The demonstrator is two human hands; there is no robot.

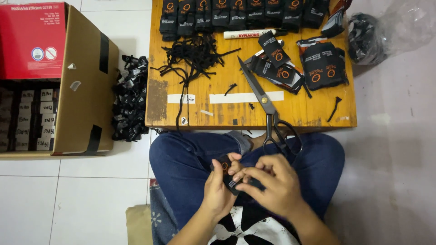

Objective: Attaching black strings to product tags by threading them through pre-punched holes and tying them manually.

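Observation:
My left hand [217,190] and my right hand [272,183] meet over my lap and both grip a small black pouch with an orange mark [228,174]. My left thumb presses on its upper end while the fingers of my right hand pinch its lower side. The pouch sits over my blue jeans [181,159]. Much of it is hidden by my fingers.
A low wooden table [227,113] stands ahead with large scissors [268,111] hanging over its near edge, a tangle of black strings [195,54], a white marker [247,34] and rows of black pouches [236,13]. A cardboard box [86,90] and a heap of black items [130,97] lie left.

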